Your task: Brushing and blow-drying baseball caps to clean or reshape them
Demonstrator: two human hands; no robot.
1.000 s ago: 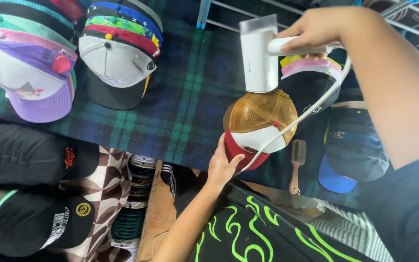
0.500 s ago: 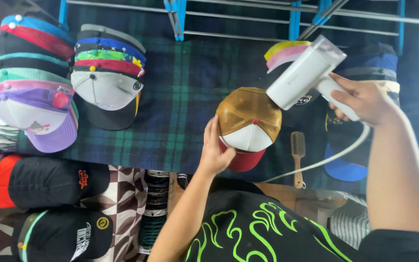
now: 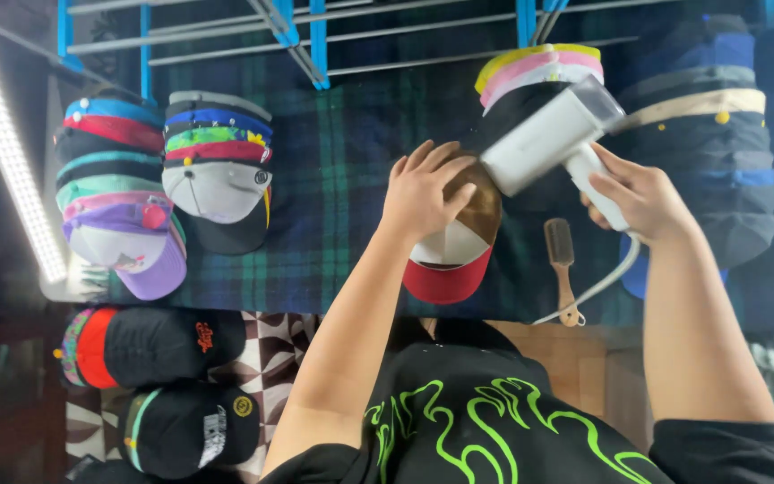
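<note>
A cap (image 3: 455,254) with a gold mesh crown, white front and red brim sits on the dark plaid cloth (image 3: 342,188). My left hand (image 3: 423,190) lies flat on top of its crown, fingers spread. My right hand (image 3: 640,199) grips the handle of a white handheld steamer (image 3: 553,139), whose head points at the cap's right side. Its white cord (image 3: 597,287) trails down off the table edge.
A wooden brush (image 3: 562,269) lies right of the cap. Stacks of caps stand at the left (image 3: 118,202), centre-left (image 3: 219,175), behind the steamer (image 3: 530,72) and at the right (image 3: 709,134). Black caps (image 3: 150,345) lie lower left. A blue metal rack (image 3: 315,40) runs behind.
My left hand has moved from the cap's brim side up onto its crown. The steamer has dropped lower and closer to the cap. The view has shifted.
</note>
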